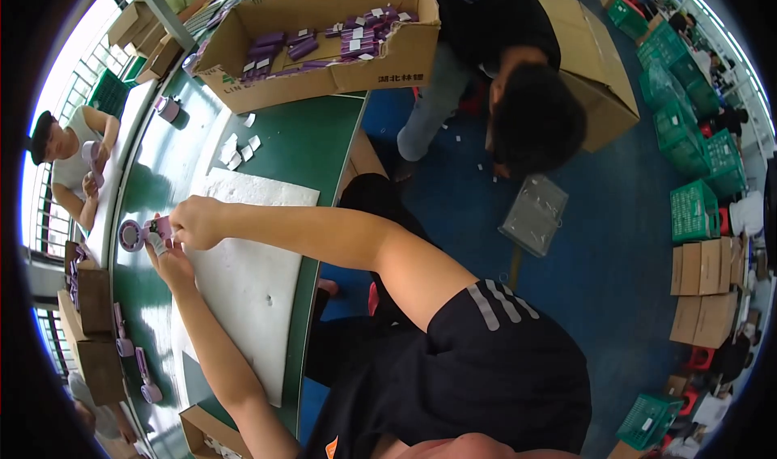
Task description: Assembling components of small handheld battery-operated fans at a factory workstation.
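Presently, item in hand: a small purple device [139, 234], round-headed, being held over the green surface [299, 147] just off the far edge of the white foam mat [243, 273].
Long axis: lying crosswise to the forearms, round head pointing away from the mat, handle end pointing back toward it.
Right hand [194, 220]: reaching across the mat and pinching the handle end with fingers pressed together; this is the nearer hand, sitting directly on the part.
Left hand [168, 257]: coming up beneath the device on the mat side, fingertips touching its underside; whether it is gripping or only steadying, I cannot tell.
Beyond the mat, farther up the surface: small white labels [240, 151], then a large cardboard box [324, 34] of purple pieces.
Near side of the mat: more purple devices [137, 362] lying beside brown cartons [93, 329].
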